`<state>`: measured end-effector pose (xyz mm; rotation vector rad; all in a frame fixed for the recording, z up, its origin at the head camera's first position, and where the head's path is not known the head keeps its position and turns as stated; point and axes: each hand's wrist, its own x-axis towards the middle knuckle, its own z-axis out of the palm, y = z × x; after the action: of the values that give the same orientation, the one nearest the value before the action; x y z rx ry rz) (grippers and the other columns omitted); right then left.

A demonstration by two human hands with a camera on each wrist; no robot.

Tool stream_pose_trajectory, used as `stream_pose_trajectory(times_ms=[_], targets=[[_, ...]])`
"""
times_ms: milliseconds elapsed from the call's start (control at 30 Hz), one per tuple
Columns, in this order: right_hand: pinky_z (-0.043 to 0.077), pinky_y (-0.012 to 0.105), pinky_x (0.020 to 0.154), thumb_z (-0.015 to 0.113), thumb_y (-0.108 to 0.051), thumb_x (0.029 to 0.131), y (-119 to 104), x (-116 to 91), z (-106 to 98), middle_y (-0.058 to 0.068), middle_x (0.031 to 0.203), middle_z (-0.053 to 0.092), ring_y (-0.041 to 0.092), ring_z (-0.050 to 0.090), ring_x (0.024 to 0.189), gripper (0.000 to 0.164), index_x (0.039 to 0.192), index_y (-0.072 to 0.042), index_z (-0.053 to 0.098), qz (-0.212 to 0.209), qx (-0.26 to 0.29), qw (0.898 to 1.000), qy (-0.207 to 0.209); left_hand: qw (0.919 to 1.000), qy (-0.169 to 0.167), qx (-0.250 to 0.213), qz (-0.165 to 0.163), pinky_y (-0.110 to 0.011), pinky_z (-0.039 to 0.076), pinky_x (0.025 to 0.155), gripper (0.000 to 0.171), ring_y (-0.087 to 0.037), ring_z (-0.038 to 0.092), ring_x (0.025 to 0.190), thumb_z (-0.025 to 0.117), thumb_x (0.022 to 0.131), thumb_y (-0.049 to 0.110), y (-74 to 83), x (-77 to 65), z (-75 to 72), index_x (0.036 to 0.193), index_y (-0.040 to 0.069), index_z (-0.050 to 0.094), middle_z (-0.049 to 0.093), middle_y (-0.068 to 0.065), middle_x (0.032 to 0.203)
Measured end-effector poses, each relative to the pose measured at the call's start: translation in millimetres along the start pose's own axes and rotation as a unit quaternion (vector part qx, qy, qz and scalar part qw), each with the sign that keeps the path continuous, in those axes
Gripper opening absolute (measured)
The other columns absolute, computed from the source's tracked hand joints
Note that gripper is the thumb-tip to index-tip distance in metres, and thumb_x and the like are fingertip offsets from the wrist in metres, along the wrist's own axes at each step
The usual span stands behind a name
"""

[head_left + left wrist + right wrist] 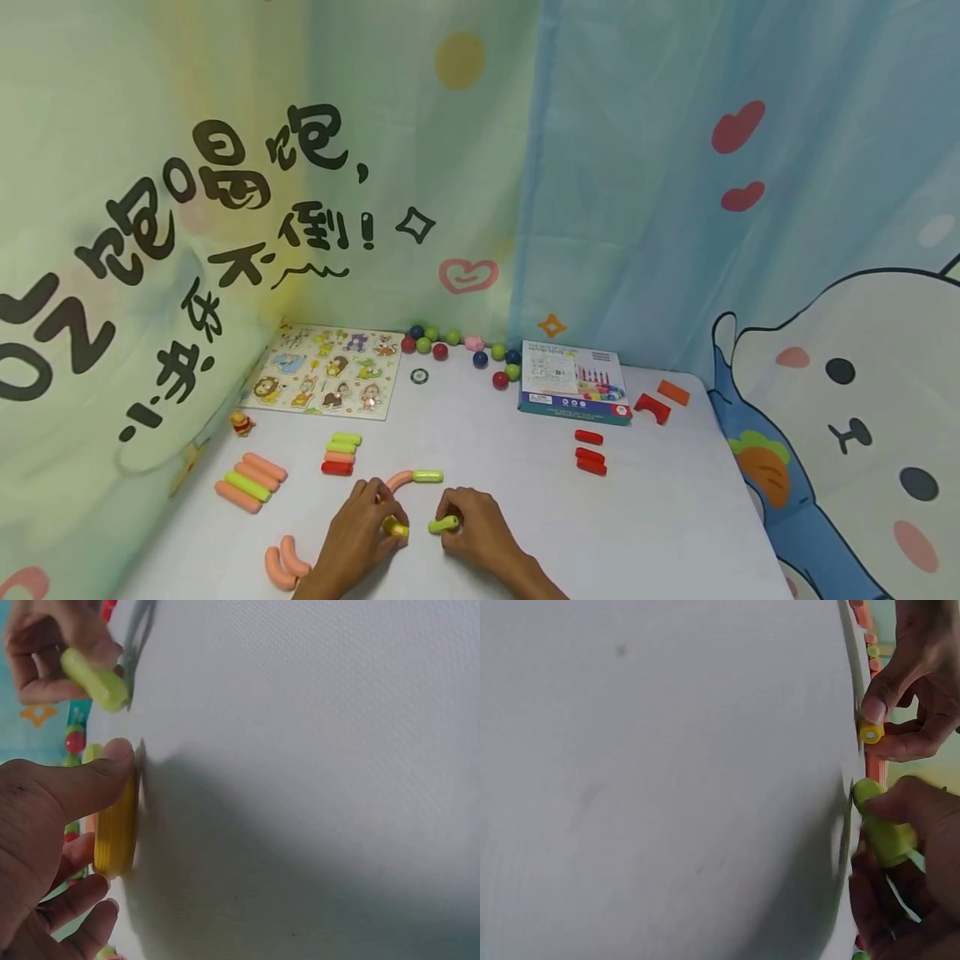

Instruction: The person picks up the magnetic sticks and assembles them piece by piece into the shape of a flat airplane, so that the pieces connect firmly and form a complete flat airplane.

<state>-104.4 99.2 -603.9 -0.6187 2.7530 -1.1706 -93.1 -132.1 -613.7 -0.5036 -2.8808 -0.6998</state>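
Note:
In the head view my left hand (pixel 356 532) pinches a yellow rod (pixel 115 834) between thumb and fingers, low over the white table. A pale metal disc shows on the rod's end in the right wrist view. My right hand (pixel 480 528) pinches a lime green rod (pixel 889 834), slightly tilted, a short gap to the right of the yellow one. Just beyond the hands, a curved pink piece (pixel 399 480) lies end to end with a straight lime rod (pixel 428 476). The left fingers hide part of the pink piece's lower end.
Two curved pink pieces (pixel 280 568) lie left of my left hand. Farther left are several straight rods (pixel 251 482) and a short stack (pixel 340 457). Red rods (pixel 590 456) lie to the right. An animal board (pixel 322 371), coloured balls (pixel 480 359) and a box (pixel 573 383) line the back.

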Motion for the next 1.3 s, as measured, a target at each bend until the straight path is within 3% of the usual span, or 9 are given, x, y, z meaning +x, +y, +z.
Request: stream_pose_trajectory(times_ms=[100, 167, 333, 567, 833, 933, 1067, 1300], targets=[[0.04, 0.018, 0.069, 0.088, -0.001, 0.073, 0.9, -1.2, 0.8, -0.015, 0.08, 0.064, -0.002, 0.042, 0.076, 0.03, 0.085, -0.023, 0.071, 0.002, -0.07, 0.998, 0.003, 1.0, -0.003, -0.002, -0.002, -0.029, 0.047, 0.076, 0.032, -0.008, 0.046, 0.093, 0.102, 0.065, 0.025, 0.9, 0.9, 0.2, 0.079, 0.034, 0.075, 0.055, 0.011, 0.1], [0.041, 0.019, 0.069, 0.09, -0.003, 0.075, -1.4, -0.9, 2.4, -0.015, 0.08, 0.062, -0.002, 0.042, 0.077, 0.029, 0.087, -0.022, 0.073, -0.007, -0.078, 0.997, 0.002, 1.0, -0.001, 0.001, 0.001, -0.03, 0.047, 0.076, 0.032, -0.008, 0.046, 0.093, 0.102, 0.064, 0.026, 0.9, 1.5, 1.2, 0.078, 0.034, 0.075, 0.055, 0.01, 0.1], [0.043, 0.025, 0.071, 0.093, -0.007, 0.077, -9.5, 3.3, 12.0, -0.015, 0.083, 0.064, -0.005, 0.046, 0.078, 0.026, 0.096, -0.018, 0.079, -0.037, -0.036, 0.998, -0.02, 0.9999, 0.009, 0.01, 0.008, -0.029, 0.047, 0.076, 0.033, -0.009, 0.046, 0.093, 0.103, 0.062, 0.028, 0.3, 1.8, 4.8, 0.079, 0.033, 0.075, 0.057, 0.01, 0.1], [0.042, 0.023, 0.079, 0.093, -0.007, 0.077, -11.9, 8.6, 19.6, -0.016, 0.086, 0.07, -0.006, 0.047, 0.08, 0.026, 0.096, -0.021, 0.08, 0.002, -0.004, 0.999, -0.032, 0.9999, -0.005, 0.014, -0.004, -0.028, 0.046, 0.074, 0.029, -0.008, 0.045, 0.092, 0.101, 0.066, 0.025, 2.1, 2.1, 2.5, 0.084, 0.031, 0.078, 0.055, 0.01, 0.099], [0.043, 0.018, 0.078, 0.092, -0.02, 0.082, -4.7, 12.5, 14.0, -0.016, 0.087, 0.071, -0.004, 0.053, 0.079, 0.02, 0.097, -0.022, 0.079, -0.011, 0.027, 0.998, -0.047, 1.0, -0.005, 0.008, -0.002, -0.028, 0.046, 0.074, 0.026, -0.007, 0.046, 0.092, 0.1, 0.069, 0.024, 3.8, -0.4, 1.7, 0.084, 0.031, 0.08, 0.054, 0.011, 0.099], [0.045, 0.019, 0.077, 0.09, -0.026, 0.086, 0.9, 18.7, 4.9, -0.012, 0.089, 0.072, 0.002, 0.058, 0.082, 0.019, 0.099, -0.022, 0.078, 0.006, 0.04, 0.999, -0.027, 0.9999, -0.015, 0.006, 0.001, -0.029, 0.046, 0.075, 0.025, -0.008, 0.046, 0.092, 0.099, 0.07, 0.026, 3.4, -0.1, 1.3, 0.084, 0.031, 0.079, 0.054, 0.01, 0.1], [0.048, 0.023, 0.08, 0.086, -0.023, 0.09, 12.4, 36.6, -14.1, -0.007, 0.097, 0.074, 0.012, 0.063, 0.089, 0.016, 0.104, -0.021, 0.078, 0.048, 0.033, 0.998, 0.036, 0.9997, -0.022, 0.005, 0.006, -0.03, 0.047, 0.077, 0.026, -0.006, 0.046, 0.093, 0.099, 0.071, 0.03, 2.0, 1.5, 0.5, 0.086, 0.032, 0.079, 0.054, 0.011, 0.099], [0.056, 0.035, 0.089, 0.083, -0.019, 0.093, 47.5, 83.7, -51.6, 0.004, 0.121, 0.073, 0.018, 0.064, 0.098, 0.033, 0.125, -0.019, 0.073, 0.123, -0.028, 0.984, 0.126, 0.9986, 0.052, -0.009, 0.001, -0.027, 0.044, 0.073, 0.034, -0.007, 0.048, 0.087, 0.101, 0.069, 0.028, 2.6, 19.5, 0.0, 0.096, 0.028, 0.079, 0.059, 0.011, 0.095]])
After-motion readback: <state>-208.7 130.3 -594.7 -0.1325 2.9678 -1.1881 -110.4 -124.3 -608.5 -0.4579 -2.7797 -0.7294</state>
